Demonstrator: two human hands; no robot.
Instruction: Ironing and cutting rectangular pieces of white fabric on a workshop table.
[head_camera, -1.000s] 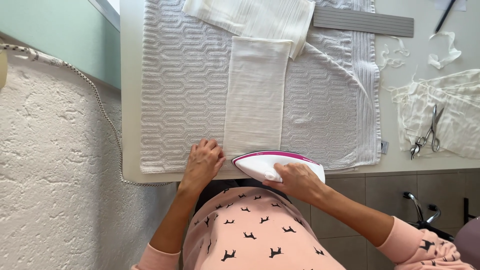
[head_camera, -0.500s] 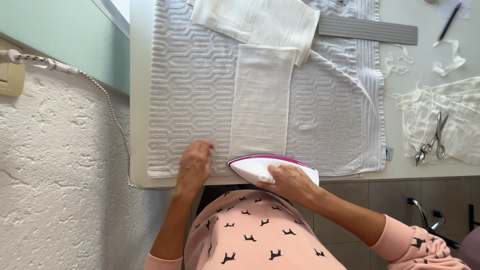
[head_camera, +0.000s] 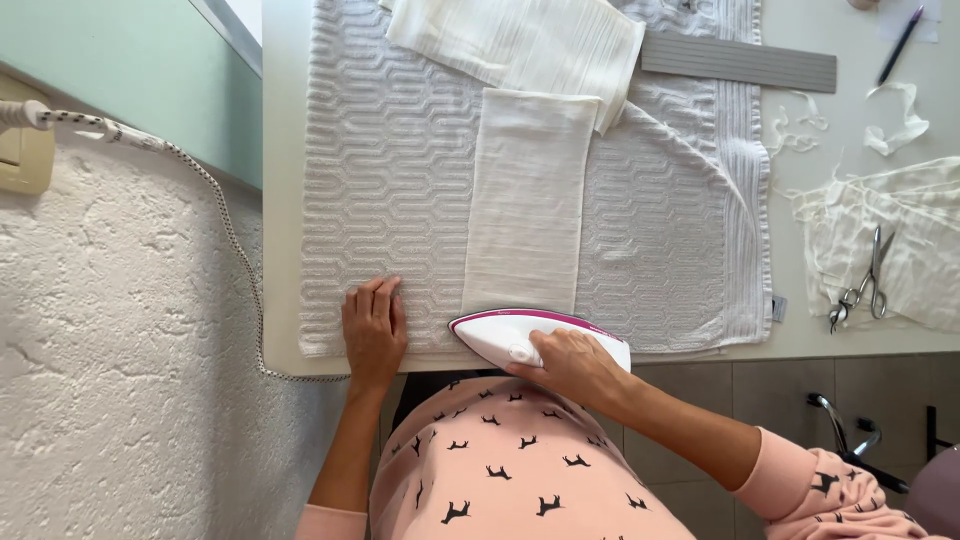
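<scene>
A white and magenta iron (head_camera: 505, 336) lies at the near edge of a white textured towel (head_camera: 390, 180), its tip pointing left. My right hand (head_camera: 570, 365) grips its handle. Just beyond the iron a folded strip of cream cloth (head_camera: 527, 200) lies lengthwise on the towel, with a wider piece of the same cloth (head_camera: 520, 40) across its far end. My left hand (head_camera: 374, 332) rests flat on the towel, fingers together, a little left of the strip and apart from it.
The iron's braided cord (head_camera: 215, 215) runs from a wall socket (head_camera: 20, 150) along the table's left side. A grey ruler (head_camera: 740, 60), a pen (head_camera: 900, 40), cloth scraps (head_camera: 895, 115), more cream fabric (head_camera: 920, 230) and scissors (head_camera: 865, 280) lie on the right.
My left hand has slid left off the strip's near corner and now lies flat on the towel. The iron has shifted slightly left.
</scene>
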